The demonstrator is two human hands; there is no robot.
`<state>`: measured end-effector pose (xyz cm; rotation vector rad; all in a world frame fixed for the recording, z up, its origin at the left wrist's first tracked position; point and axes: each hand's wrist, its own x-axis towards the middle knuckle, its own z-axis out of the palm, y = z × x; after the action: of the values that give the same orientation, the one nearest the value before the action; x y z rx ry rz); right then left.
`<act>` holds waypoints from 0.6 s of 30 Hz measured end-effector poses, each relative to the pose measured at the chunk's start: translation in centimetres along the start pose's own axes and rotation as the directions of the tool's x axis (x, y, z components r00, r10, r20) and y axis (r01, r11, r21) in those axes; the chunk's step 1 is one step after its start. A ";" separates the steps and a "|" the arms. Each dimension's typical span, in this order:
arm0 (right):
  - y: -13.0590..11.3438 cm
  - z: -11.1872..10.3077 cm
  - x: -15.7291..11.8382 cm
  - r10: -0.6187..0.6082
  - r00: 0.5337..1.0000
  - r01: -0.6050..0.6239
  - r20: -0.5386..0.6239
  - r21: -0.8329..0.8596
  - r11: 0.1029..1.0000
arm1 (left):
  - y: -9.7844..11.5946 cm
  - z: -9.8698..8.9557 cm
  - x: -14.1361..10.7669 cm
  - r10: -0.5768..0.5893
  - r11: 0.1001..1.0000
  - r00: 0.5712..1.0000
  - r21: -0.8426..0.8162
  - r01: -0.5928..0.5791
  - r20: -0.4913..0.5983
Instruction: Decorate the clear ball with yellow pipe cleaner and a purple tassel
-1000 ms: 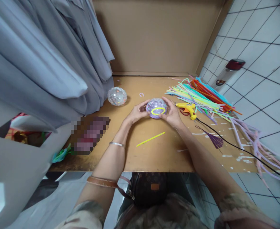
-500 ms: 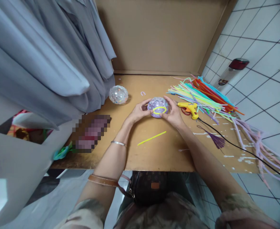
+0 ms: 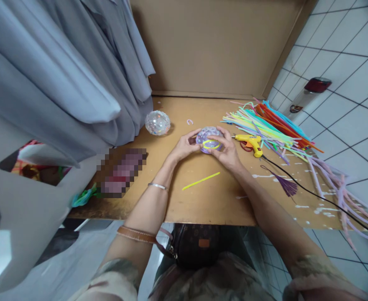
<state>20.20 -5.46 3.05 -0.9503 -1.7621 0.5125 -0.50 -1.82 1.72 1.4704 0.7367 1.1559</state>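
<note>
A clear, purple-tinted ball (image 3: pixel 204 134) is held low over the table between my two hands. Against its near side lies a yellow pipe cleaner loop (image 3: pixel 211 146). My left hand (image 3: pixel 185 147) grips the ball from the left, thumb at the loop's edge. From the right, my right hand (image 3: pixel 228 149) clasps it, with a finger bent over the front above the loop. A straight yellow pipe cleaner (image 3: pixel 201 181) lies on the table nearer to me. Just right of my right hand rests a yellow glue gun (image 3: pixel 249 141).
Another clear ball (image 3: pixel 157 123) sits at the back left by the grey curtain (image 3: pixel 108 75). Pipe cleaners of several colours (image 3: pixel 265 121) are heaped at the right. A purple tassel (image 3: pixel 286 184) and the black cord (image 3: pixel 300 187) lie on the wooden table (image 3: pixel 171 209).
A finger of my right hand has come over the front of the ball, above the yellow loop. My left hand keeps its hold. The whole view has shifted slightly.
</note>
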 end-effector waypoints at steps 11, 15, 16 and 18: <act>-0.3 0.5 -0.6 -0.195 0.980 0.197 0.030 -0.131 0.972 | -0.1 0.8 0.0 0.026 1.000 1.000 -0.003 -0.026 0.001; 0.4 0.4 -0.3 -0.111 0.987 0.101 -0.117 -0.090 0.991 | 0.3 1.1 -0.2 0.089 0.994 0.996 0.056 -0.090 0.015; 0.7 0.5 -0.3 -0.090 0.986 0.079 -0.143 -0.081 0.994 | 0.5 1.1 -0.2 0.111 0.991 0.994 0.078 -0.112 0.020; 1.1 0.7 -0.2 -0.058 0.984 0.045 -0.170 -0.078 0.996 | 0.8 1.0 -0.3 0.163 0.976 0.986 0.140 -0.166 0.029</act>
<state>20.02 -4.89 1.88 -0.9689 -1.6542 0.3239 0.27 -2.63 2.44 1.6846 0.7068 1.2342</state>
